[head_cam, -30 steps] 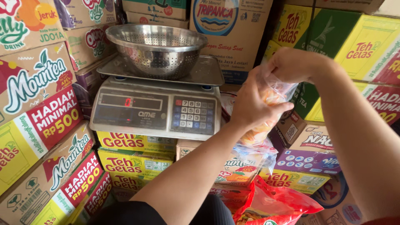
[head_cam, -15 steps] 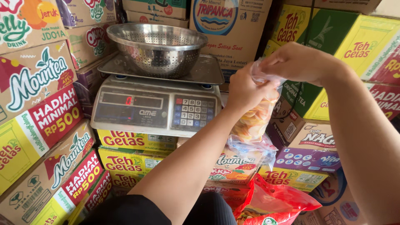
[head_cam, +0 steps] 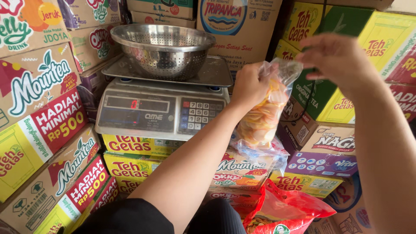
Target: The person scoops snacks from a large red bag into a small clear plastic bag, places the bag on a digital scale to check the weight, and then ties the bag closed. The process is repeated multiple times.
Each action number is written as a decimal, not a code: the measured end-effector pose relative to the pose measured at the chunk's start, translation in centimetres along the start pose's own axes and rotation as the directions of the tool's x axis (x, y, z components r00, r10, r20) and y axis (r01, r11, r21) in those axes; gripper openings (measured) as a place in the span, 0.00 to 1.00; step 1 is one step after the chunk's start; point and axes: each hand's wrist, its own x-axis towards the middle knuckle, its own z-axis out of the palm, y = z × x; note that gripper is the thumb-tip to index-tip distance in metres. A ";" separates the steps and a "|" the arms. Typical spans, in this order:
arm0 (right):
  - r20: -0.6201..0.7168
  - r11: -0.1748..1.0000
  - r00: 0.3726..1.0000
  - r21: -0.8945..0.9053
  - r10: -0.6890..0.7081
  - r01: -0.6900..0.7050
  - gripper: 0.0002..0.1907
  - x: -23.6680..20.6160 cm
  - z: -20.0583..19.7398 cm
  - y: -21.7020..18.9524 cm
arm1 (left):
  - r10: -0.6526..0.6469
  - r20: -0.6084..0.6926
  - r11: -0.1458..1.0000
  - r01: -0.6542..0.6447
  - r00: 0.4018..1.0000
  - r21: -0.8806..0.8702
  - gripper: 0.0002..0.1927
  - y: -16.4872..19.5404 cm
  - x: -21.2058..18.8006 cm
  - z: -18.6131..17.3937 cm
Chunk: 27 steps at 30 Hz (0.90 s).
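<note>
My left hand (head_cam: pixel 251 84) is closed around the twisted neck of a clear plastic bag (head_cam: pixel 262 119) filled with orange, yellow and pink crackers, which hangs below my fist. My right hand (head_cam: pixel 338 56) hovers just right of the bag's top with its fingers spread and nothing in it that I can see. Both hands are to the right of a digital scale (head_cam: pixel 156 115). A perforated steel bowl (head_cam: pixel 162 50) sits on the scale's pan.
Stacked cardboard drink cartons (head_cam: pixel 39 108) wall in the scale on the left, behind and on the right (head_cam: pixel 346 99). An open red plastic bag (head_cam: pixel 286 210) of crackers lies below the hanging bag. More clear plastic (head_cam: pixel 264 149) lies under it.
Both hands were together at the bag's neck. My right hand has since let go and moved up and to the right, leaving the bag hanging from my left hand.
</note>
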 end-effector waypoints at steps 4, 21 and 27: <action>0.115 0.984 0.977 -0.029 0.177 -0.175 0.25 -0.9 0.9 2.6 | 0.212 -0.167 0.967 -0.231 0.963 -0.103 0.08 0.6 -0.3 -0.1; -0.098 0.920 0.995 0.391 0.023 0.017 0.21 -1.1 6.1 3.5 | 0.331 -0.282 0.943 -0.306 0.901 0.128 0.17 2.4 2.0 1.1; -0.085 0.926 0.966 0.316 0.245 -0.207 0.19 -0.9 5.9 5.0 | 0.143 -0.090 0.989 -0.137 0.986 0.063 0.17 1.2 2.0 1.2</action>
